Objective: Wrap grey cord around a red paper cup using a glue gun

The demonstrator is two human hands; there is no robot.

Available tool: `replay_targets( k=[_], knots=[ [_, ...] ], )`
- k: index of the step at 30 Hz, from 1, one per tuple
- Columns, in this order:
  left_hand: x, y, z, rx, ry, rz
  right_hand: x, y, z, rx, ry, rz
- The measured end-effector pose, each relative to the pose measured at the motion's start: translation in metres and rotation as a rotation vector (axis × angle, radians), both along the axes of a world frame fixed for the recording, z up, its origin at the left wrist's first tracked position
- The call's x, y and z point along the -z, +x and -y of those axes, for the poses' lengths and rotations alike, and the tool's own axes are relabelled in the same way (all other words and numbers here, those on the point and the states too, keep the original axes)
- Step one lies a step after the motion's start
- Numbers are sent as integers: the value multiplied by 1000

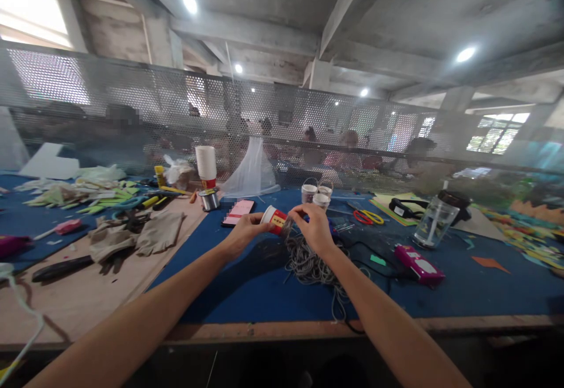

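A red and white paper cup (275,220) lies tilted on its side in my left hand (245,235), whose thumb and fingers grip it near the rim. Grey cord is wrapped around the cup's base end. There, my right hand (314,225) is closed in a pinch on the grey cord. Below and behind that hand, a loose heap of the same cord (308,261) spreads on the blue table mat (247,300). Several small cups (321,201) with handles stand just beyond my right hand.
A stack of paper cups (206,161), a wire spool (209,200) and a phone (239,212) are on the left. Scissors (368,217), a clear bottle (436,220) and a purple box (418,264) lie right. Gloves (159,233) rest on bare board. A mesh screen (291,111) stands behind.
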State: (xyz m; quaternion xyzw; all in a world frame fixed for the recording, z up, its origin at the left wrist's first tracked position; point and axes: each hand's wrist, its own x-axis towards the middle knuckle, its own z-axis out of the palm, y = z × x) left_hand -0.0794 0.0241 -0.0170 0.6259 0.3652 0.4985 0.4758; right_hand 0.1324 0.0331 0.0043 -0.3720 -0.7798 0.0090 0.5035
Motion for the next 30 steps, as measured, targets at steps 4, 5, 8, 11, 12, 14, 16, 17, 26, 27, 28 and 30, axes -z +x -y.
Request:
replay_targets(
  k=[4, 5, 8, 11, 12, 14, 16, 17, 26, 27, 28, 30],
  knots=[
    [-1, 0, 0, 5, -2, 2, -1, 0, 2, 5, 2, -1],
    [-1, 0, 0, 6, -3, 1, -1, 0, 2, 5, 5, -3],
    [-1, 0, 0, 10, 1, 0, -1, 0, 1, 6, 8, -2],
    [-1, 0, 0, 4, 3, -2, 0, 0, 0, 7, 6, -5],
    [0, 0, 0, 3, 2, 0, 1, 0, -1, 8, 2, -5],
    [0, -1, 0, 12, -1, 1, 1, 0, -1, 10, -3, -5],
    [0, -1, 0, 16, -1, -2, 1, 0, -1, 10, -6, -4],
    [0, -1, 0, 16, 0, -5, 1, 0, -1, 9, -7, -3],
    [-3, 0, 2, 26, 3, -6, 1, 0, -1, 18, 10, 0],
    [-3, 0, 2, 27, 1, -4, 1, 0, -1, 20, 7, -1],
    [-2, 0, 2, 27, -1, -3, 1, 0, -1, 21, 4, -2],
    [-2, 0, 1, 23, -3, -5, 1, 0, -1, 22, -1, -3]
  ],
)
